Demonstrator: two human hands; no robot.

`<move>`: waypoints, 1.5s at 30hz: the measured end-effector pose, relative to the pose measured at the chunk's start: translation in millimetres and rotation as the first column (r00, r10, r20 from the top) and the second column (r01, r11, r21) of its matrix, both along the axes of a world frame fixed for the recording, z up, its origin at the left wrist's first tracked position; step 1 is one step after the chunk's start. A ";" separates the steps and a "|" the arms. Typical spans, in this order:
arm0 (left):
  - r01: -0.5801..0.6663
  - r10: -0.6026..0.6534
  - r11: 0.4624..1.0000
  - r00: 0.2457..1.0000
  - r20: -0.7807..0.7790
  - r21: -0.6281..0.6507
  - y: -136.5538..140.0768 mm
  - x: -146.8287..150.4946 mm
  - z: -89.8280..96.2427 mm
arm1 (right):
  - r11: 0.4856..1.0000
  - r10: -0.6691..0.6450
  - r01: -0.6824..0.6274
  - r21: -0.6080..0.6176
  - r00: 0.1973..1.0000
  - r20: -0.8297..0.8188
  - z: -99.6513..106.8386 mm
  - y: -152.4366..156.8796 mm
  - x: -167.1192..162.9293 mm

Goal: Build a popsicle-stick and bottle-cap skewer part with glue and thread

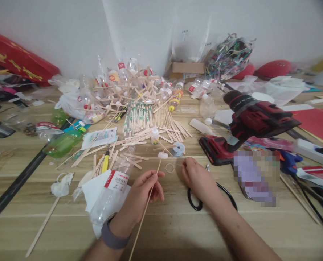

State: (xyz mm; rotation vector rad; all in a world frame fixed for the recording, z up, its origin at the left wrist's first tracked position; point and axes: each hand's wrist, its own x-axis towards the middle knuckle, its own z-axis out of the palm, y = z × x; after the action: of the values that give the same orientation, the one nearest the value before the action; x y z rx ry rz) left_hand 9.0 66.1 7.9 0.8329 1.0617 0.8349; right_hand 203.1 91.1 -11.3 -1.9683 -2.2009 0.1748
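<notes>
My left hand (pixel 147 185) is pinched round a thin bamboo skewer (pixel 144 214), which slants up from the bottom edge. A white bottle cap (pixel 163 155) sits at the skewer's upper end. To the right, my right hand (pixel 195 174) is closed, fingertips together; whatever they hold is too fine to make out. Just beyond them lies a pale blue spool (pixel 178 149). Between the hands, a small clear ring (pixel 169 168) rests on the table. Black-handled scissors (pixel 195 201) lie partly hidden under my right hand and forearm.
A red and black cordless drill (pixel 259 119) stands at the right. On the left lie a clear plastic bottle (pixel 104 203), a yellow cutter (pixel 105 162) and a green bottle (pixel 65 144). Wooden sticks (pixel 139 134), a small glue bottle (pixel 154 136) and piled bottles fill the back.
</notes>
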 end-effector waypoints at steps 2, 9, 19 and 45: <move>0.005 -0.005 1.000 1.000 -0.017 0.000 0.0 0.4 -0.6 | 1.000 -0.010 0.011 0.010 0.998 -0.055 4.1 0.4 5.7; 0.007 -0.006 1.000 0.997 -0.073 0.020 4.2 2.0 -8.2 | 0.996 0.047 -0.028 0.083 0.969 -0.244 18.4 2.0 19.9; 0.077 -0.052 0.993 0.965 -0.258 0.090 18.4 10.5 -11.1 | 0.998 0.050 -0.042 0.039 0.970 -0.239 6.2 0.8 10.8; 0.226 0.128 0.952 0.316 -0.940 0.205 23.9 -80.9 36.5 | 0.950 0.294 -0.217 0.223 0.861 -0.415 24.6 -7.8 15.0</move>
State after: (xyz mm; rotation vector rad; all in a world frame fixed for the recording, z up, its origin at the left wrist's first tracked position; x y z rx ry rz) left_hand -71.9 89.9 44.4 1.7501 1.9796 0.3590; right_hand 218.0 83.3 13.3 -1.3689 -2.0767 0.4155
